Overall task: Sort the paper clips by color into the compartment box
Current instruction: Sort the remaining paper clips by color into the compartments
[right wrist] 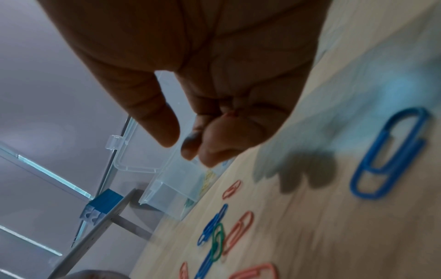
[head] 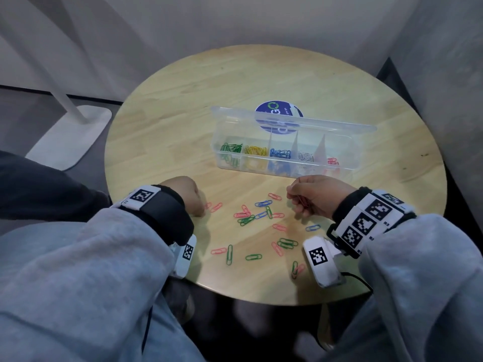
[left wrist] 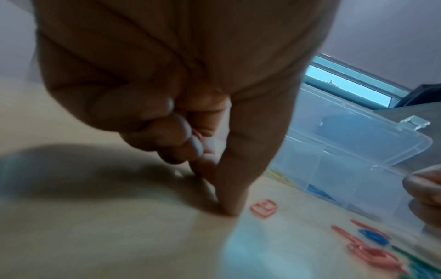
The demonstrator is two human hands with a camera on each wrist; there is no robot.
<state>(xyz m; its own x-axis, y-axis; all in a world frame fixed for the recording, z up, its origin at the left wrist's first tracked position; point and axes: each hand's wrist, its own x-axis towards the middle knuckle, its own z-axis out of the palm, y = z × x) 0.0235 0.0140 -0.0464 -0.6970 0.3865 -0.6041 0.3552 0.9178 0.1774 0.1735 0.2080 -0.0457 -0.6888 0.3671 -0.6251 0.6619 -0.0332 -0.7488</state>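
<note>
Red wire paper clips [head: 304,203] are held bunched in the right hand [head: 317,197]; the left hand [head: 186,196] has curled fingers [left wrist: 229,198] pressed on the round wooden table [head: 183,105]. Carrying to the clear compartment box's [head: 347,167] red section seems next.

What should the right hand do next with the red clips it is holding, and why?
Probably carry them to the rightmost compartment of the clear box and let go. The right hand has red clips in its grip, that compartment already holds red ones, and the lid stands open. More clips of mixed colours lie loose on the table.
</note>
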